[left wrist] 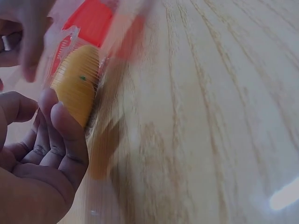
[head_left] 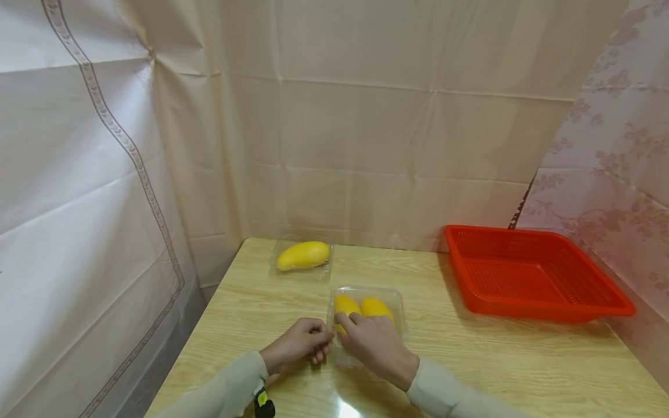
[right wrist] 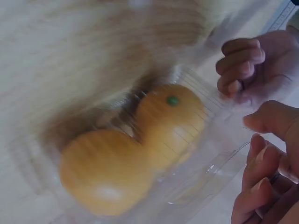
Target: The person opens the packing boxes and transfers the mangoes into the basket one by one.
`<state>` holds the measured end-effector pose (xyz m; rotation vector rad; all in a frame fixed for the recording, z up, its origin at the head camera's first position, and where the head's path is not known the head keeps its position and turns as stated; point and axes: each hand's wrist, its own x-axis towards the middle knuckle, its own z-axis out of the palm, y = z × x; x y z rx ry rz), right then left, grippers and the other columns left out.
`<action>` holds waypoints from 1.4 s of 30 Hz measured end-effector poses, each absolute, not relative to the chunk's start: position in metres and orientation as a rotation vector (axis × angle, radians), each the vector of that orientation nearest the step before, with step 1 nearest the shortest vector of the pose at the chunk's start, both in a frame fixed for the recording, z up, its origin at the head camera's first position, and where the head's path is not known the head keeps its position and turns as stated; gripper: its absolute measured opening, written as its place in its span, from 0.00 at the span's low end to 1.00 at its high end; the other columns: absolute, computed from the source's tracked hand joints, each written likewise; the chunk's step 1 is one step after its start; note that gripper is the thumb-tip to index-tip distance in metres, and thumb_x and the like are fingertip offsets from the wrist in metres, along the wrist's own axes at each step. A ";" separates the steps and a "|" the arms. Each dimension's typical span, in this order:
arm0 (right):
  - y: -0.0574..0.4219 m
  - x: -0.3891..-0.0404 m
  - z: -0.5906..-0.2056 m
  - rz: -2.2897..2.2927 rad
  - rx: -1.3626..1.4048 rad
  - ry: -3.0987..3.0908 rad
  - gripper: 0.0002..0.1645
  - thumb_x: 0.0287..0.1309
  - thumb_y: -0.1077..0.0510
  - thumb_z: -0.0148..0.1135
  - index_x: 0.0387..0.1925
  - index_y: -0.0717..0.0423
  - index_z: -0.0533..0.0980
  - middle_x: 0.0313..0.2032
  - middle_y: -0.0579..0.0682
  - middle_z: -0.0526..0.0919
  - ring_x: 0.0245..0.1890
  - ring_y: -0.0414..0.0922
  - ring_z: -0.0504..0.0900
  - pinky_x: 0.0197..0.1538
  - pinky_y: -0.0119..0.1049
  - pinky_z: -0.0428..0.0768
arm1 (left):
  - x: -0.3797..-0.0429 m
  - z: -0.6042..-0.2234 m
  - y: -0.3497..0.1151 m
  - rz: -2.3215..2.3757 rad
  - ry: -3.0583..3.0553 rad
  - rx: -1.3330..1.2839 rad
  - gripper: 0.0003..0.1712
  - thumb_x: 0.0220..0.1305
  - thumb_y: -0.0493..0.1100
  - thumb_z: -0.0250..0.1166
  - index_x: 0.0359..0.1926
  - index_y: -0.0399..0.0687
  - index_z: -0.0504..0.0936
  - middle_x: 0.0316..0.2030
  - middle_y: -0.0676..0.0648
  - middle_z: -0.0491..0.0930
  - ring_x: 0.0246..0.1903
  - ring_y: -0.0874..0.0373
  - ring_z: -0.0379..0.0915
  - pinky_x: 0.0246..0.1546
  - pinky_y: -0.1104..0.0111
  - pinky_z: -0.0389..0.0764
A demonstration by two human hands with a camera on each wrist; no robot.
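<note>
Two rounded yellow fruits (right wrist: pixel 105 172), one showing a green spot, lie in a clear plastic box (head_left: pixel 395 293) near the front of the table. My left hand (head_left: pixel 303 341) is at the box's left front corner. Its fingers are curled, with thumb and forefinger tips close together at the clear edge (left wrist: pixel 74 32). Over the front of the box is my right hand (head_left: pixel 378 348), its bent fingers partly covering one fruit in the head view. In the right wrist view its thumb and fingertips (right wrist: pixel 254 123) are by the clear lid edge; I cannot tell whether they pinch it.
A second clear box (head_left: pixel 275 270) with one long yellow fruit (head_left: pixel 303 255) stands at the back left of the wooden table (head_left: pixel 444 371). The red plastic basket (head_left: pixel 549 313) is at the back right. Cloth sheets (head_left: pixel 355 128) hang around the table.
</note>
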<state>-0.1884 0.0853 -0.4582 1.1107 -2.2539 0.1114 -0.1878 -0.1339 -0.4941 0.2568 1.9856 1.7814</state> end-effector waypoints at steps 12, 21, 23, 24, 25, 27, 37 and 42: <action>0.120 -0.183 -0.469 0.140 1.000 -2.304 0.24 0.46 0.56 0.77 0.46 0.50 0.78 0.21 0.41 0.73 0.14 0.34 0.55 0.14 0.26 0.51 | -0.189 -0.494 -0.137 1.765 1.984 0.277 0.15 0.76 0.42 0.61 0.36 0.31 0.78 0.28 0.44 0.81 0.23 0.59 0.75 0.25 0.71 0.79; 0.142 -0.184 -0.477 0.096 0.939 -2.260 0.26 0.44 0.53 0.81 0.44 0.54 0.79 0.23 0.44 0.77 0.13 0.37 0.65 0.13 0.30 0.59 | -0.189 -0.493 -0.140 1.751 1.962 0.314 0.14 0.77 0.40 0.58 0.37 0.31 0.76 0.28 0.44 0.80 0.23 0.60 0.73 0.25 0.71 0.77; 0.146 -0.184 -0.477 0.079 0.928 -2.257 0.24 0.44 0.53 0.81 0.42 0.55 0.79 0.24 0.44 0.77 0.12 0.37 0.63 0.13 0.30 0.58 | -0.189 -0.493 -0.141 1.740 1.961 0.315 0.13 0.77 0.40 0.58 0.35 0.34 0.76 0.28 0.45 0.80 0.23 0.60 0.73 0.25 0.71 0.77; 0.148 -0.184 -0.477 0.071 0.925 -2.255 0.24 0.44 0.53 0.81 0.41 0.56 0.79 0.24 0.44 0.77 0.11 0.36 0.62 0.13 0.29 0.57 | -0.189 -0.492 -0.141 1.736 1.960 0.317 0.13 0.77 0.40 0.58 0.35 0.35 0.76 0.28 0.45 0.80 0.23 0.61 0.73 0.25 0.72 0.77; 0.150 -0.185 -0.477 0.071 0.924 -2.254 0.24 0.44 0.52 0.81 0.40 0.56 0.79 0.24 0.45 0.78 0.11 0.36 0.63 0.13 0.29 0.57 | -0.190 -0.492 -0.141 1.734 1.958 0.319 0.13 0.77 0.40 0.58 0.35 0.35 0.76 0.28 0.45 0.80 0.23 0.61 0.73 0.25 0.72 0.77; 0.153 -0.187 -0.476 0.059 0.923 -2.239 0.22 0.44 0.50 0.80 0.37 0.56 0.80 0.25 0.45 0.81 0.12 0.37 0.66 0.13 0.30 0.60 | -0.190 -0.490 -0.140 1.736 1.952 0.326 0.12 0.77 0.40 0.58 0.36 0.35 0.77 0.28 0.46 0.80 0.23 0.61 0.73 0.25 0.72 0.77; 0.158 -0.193 -0.473 0.163 0.940 -2.247 0.17 0.45 0.49 0.78 0.32 0.55 0.82 0.28 0.46 0.87 0.14 0.38 0.77 0.14 0.32 0.71 | -0.187 -0.490 -0.142 1.739 1.965 0.325 0.14 0.78 0.39 0.58 0.39 0.28 0.76 0.28 0.45 0.80 0.24 0.60 0.73 0.25 0.71 0.77; 0.158 -0.198 -0.458 0.245 0.912 -2.259 0.16 0.46 0.51 0.79 0.33 0.56 0.84 0.26 0.45 0.86 0.12 0.32 0.67 0.15 0.25 0.65 | -0.186 -0.489 -0.144 1.730 1.970 0.318 0.12 0.78 0.40 0.58 0.37 0.34 0.77 0.28 0.44 0.80 0.24 0.60 0.73 0.25 0.71 0.77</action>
